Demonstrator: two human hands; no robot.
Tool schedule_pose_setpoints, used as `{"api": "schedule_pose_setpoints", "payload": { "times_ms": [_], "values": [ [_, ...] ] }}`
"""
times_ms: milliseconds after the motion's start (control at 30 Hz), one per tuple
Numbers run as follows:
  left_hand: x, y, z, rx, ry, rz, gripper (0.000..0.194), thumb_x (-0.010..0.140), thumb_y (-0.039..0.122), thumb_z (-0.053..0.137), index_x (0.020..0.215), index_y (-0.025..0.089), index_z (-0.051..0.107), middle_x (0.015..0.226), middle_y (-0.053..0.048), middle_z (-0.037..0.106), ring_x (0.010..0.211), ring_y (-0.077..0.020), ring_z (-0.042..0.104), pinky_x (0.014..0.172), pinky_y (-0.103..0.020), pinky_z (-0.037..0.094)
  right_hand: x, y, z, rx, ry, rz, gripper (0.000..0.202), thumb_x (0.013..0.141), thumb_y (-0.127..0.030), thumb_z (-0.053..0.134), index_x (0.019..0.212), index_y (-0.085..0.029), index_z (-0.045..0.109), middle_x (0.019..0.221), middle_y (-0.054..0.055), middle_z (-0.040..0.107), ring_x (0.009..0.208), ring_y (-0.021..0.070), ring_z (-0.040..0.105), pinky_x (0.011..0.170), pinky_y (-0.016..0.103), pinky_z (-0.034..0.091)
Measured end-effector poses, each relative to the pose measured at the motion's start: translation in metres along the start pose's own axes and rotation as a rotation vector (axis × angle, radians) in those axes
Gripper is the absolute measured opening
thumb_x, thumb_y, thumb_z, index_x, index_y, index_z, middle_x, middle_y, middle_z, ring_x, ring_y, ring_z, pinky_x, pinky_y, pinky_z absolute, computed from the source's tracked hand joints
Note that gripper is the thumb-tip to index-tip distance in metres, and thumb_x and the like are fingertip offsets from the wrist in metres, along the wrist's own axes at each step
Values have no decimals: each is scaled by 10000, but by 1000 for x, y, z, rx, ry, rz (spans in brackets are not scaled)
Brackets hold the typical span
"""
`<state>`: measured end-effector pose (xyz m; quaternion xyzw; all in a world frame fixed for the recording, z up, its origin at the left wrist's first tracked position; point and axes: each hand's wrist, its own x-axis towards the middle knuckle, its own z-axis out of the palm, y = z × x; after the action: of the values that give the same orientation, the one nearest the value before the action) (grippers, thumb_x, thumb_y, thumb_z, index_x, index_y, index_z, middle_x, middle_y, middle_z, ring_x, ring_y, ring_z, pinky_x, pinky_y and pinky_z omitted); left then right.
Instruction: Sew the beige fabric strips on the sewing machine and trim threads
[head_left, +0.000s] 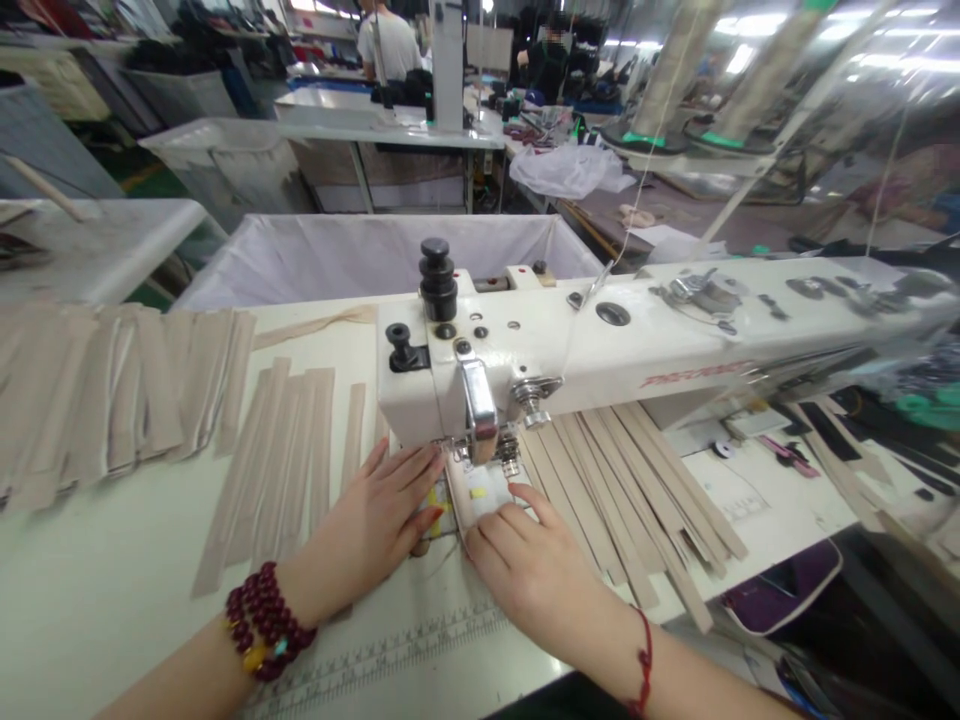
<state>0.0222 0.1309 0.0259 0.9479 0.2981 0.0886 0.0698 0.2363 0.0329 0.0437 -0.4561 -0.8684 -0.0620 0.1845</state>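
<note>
A white sewing machine (577, 335) stands over the table, its needle and presser foot area between my two hands. Left of the foot, my left hand (371, 520) lies flat with its fingers stretched toward the needle. A narrow beige fabric strip (457, 490) runs beneath the machine head toward me. My right hand (529, 560) is curled at the near end of this strip, with the index finger raised by the foot; the fingertips are partly hidden. Several loose beige strips (300, 450) lie left of my left hand, and more strips (622, 490) lie under the machine arm.
Layered beige pieces (142, 390) cover the far left of the table. A printed ruler (397, 650) runs along the front. Pink-handled snips (791, 455) and a bobbin (723, 450) lie at the right. Behind the machine is a lined bin (322, 255); people work farther back.
</note>
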Motion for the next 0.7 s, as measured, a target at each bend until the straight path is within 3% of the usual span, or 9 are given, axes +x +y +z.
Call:
{"api": "schedule_pose_setpoints", "payload": {
  "times_ms": [233,400,500,567,633,700],
  "values": [
    [1,-2,1,11,32,6,467,968,230,477,1419,118,430,1414,-137,559,1333,-266,467,1143,-557,307,-4,0,-5,43,59,41,183,927,-61,480,929,-172,625,787,-1,624,754,149,545,1087,414,324],
    [15,21,-8,122,113,-20,378,917,217,566,1265,67,559,1246,-179,650,1166,-305,599,1045,-511,464,-3,-3,-15,138,138,99,159,936,-97,508,942,-202,627,775,-29,662,721,129,580,1044,381,362],
    [24,38,-11,215,161,-32,292,857,133,601,1128,27,624,1091,-206,695,1001,-332,667,920,-503,555,-17,6,-50,244,113,91,126,947,-148,527,979,-210,632,840,-29,691,777,124,622,1070,372,368],
    [26,43,-10,251,185,-14,288,832,114,606,1097,5,634,1044,-225,700,955,-347,677,879,-514,573,-33,30,-88,247,156,99,153,935,-162,562,1068,-194,631,983,10,711,907,133,650,1083,351,375],
    [24,43,-6,279,200,6,300,828,106,588,1103,-6,634,1032,-232,699,953,-352,675,881,-521,574,-51,73,-131,87,311,180,232,926,-156,554,1143,-185,630,1114,60,692,1066,163,627,1056,332,410],
    [22,40,-1,300,204,15,309,847,104,547,1122,-8,630,1051,-236,694,968,-352,668,902,-529,564,-64,133,-173,-116,574,407,290,909,-220,593,1192,-177,637,1192,107,655,1143,216,594,1031,383,430]
  ]
}}
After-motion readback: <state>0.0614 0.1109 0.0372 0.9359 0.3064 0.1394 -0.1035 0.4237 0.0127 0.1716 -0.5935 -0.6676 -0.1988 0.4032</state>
